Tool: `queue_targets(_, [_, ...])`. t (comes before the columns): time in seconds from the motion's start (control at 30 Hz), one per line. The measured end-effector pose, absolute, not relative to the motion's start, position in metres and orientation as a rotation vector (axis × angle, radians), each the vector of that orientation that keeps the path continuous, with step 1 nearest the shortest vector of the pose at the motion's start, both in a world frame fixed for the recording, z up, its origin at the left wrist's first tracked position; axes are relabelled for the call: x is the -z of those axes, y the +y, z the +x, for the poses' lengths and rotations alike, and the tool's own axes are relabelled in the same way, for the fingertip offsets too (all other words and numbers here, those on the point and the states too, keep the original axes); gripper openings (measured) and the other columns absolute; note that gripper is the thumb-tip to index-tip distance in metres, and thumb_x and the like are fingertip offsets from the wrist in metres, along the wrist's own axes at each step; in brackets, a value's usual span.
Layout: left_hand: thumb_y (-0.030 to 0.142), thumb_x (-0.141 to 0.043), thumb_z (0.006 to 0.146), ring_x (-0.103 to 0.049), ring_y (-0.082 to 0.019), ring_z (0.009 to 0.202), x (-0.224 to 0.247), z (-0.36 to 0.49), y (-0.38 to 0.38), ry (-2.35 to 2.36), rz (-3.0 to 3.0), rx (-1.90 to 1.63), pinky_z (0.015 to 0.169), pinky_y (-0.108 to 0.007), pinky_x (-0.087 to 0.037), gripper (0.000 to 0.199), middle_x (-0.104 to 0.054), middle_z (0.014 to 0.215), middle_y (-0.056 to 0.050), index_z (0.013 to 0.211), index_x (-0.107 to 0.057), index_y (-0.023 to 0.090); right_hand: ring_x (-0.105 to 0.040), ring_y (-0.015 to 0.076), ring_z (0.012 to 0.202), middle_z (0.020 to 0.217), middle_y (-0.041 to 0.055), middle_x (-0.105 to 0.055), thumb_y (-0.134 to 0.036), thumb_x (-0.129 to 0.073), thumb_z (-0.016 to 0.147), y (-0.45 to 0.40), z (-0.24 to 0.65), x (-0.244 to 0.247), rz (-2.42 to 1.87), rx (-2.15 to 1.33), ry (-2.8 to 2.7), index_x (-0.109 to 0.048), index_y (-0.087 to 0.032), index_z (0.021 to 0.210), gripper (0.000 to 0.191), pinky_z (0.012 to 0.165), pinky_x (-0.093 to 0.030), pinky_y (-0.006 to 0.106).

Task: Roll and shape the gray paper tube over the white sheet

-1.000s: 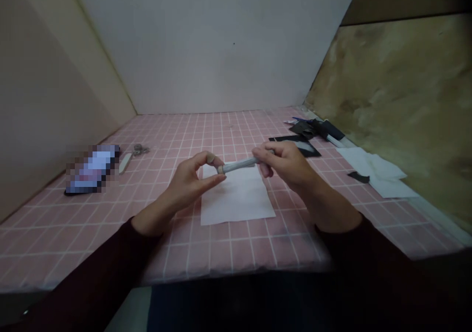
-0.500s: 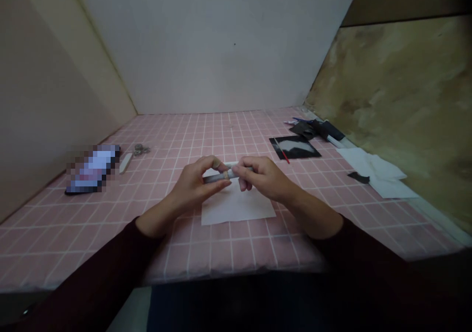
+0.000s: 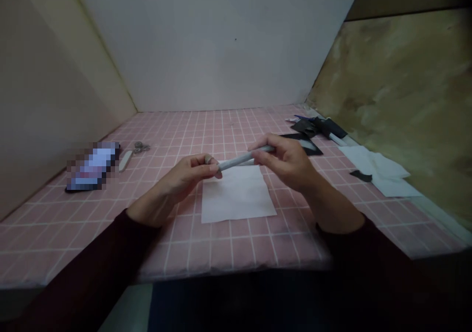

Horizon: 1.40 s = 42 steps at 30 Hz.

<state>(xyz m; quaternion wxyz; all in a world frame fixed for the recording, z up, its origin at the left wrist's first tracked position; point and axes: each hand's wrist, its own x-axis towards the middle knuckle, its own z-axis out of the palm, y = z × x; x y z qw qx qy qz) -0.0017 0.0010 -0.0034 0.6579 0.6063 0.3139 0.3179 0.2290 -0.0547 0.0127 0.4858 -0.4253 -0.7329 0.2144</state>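
Left hand (image 3: 191, 169): its grip was closed, thumb and fingers pinched on the left end of the slim grey tube (image 3: 236, 162).
Grey tube: it lay between the two hands, over the far part of the white sheet (image 3: 238, 194).
Right hand (image 3: 285, 160): its grip was clamped on the tube's right end, the tip hidden in the fingers.
Tube's long axis: it ran slantwise, its left end lower in view, its right end higher.
Left room: pink checked worktop (image 3: 177, 125) stretched from the phone (image 3: 94, 166) and scissors (image 3: 140, 147) to the left hand.
Near edge: a band of worktop separated the sheet from it.
Right room: a black card (image 3: 311, 146) showed just beyond the right hand; white papers (image 3: 379, 169) lay well apart, near the stained wall (image 3: 398, 96).
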Motion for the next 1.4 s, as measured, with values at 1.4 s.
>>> queue_targets(1.4, [0.033,-0.077,0.077,-0.062,-0.015,0.080,0.009,0.001,-0.001,0.680,1.504,-0.786,0.079,-0.030,-0.044,0.021,-0.069,0.084,-0.001,0.086,-0.066,0.018,-0.061,0.0136,0.073,0.079,0.0015,-0.067,-0.029,-0.064,0.088,-0.052,0.231,-0.011,-0.977,-0.747,-1.802,-0.068,-0.016,0.091,0.013,0.068,-0.045,0.027])
